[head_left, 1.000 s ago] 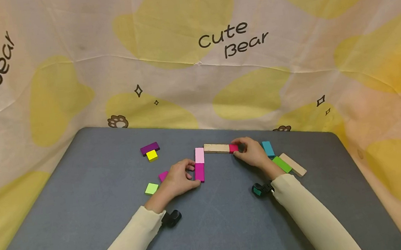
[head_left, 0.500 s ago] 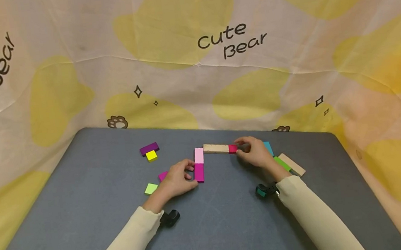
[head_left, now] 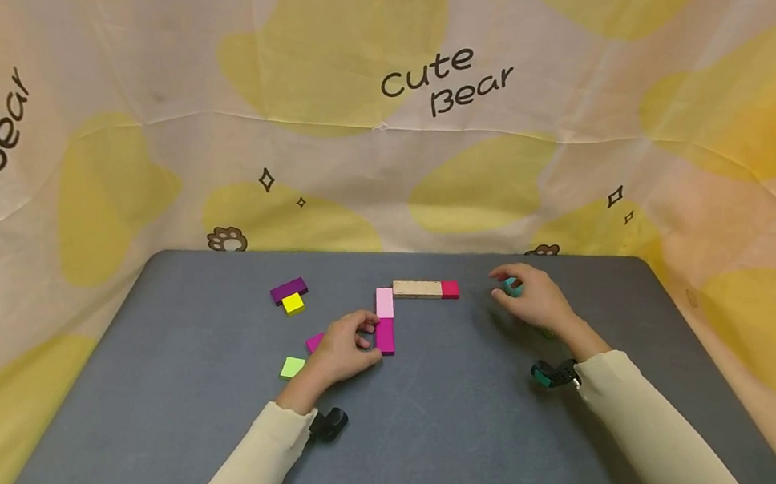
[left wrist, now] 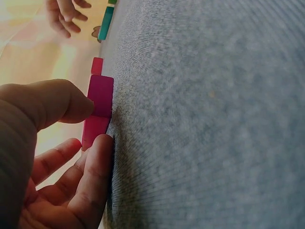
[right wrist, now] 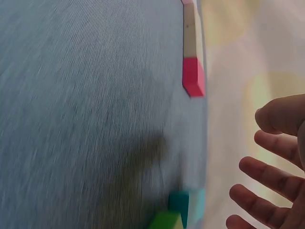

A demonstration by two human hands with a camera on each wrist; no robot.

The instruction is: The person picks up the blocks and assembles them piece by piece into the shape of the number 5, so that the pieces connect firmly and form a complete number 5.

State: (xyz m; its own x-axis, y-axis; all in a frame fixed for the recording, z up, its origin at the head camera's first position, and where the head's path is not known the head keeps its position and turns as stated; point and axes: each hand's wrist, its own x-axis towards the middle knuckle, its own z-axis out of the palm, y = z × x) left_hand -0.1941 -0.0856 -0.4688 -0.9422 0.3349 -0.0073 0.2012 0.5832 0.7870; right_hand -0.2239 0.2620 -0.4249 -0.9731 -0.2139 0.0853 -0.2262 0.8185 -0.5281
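Observation:
My left hand [head_left: 345, 350] lies close along the left side of a magenta block [head_left: 385, 337], thumb and fingers loosely bent. In the left wrist view the thumb overlaps the magenta block [left wrist: 101, 93]; whether it touches is unclear. A light pink block [head_left: 384, 304] continues the magenta one. A natural wood block [head_left: 417, 289] runs right from the pink block's far end, with a red block [head_left: 450, 290] at its tip. My right hand [head_left: 531, 297] hovers with spread fingers and holds nothing, partly hiding a teal block [head_left: 512, 288]. Below it is a green block [right wrist: 166, 221].
Left on the grey table [head_left: 456, 443] are a purple block [head_left: 288, 290], a yellow block [head_left: 293, 304], a lime block [head_left: 291, 368] and another magenta block [head_left: 315, 341], partly behind my left hand. A printed cloth [head_left: 353, 198] stands behind the table.
My right hand has left the red block and moved right over the teal and green blocks. The left hand's thumb has drawn slightly left, off the magenta block's near end. The row stays put.

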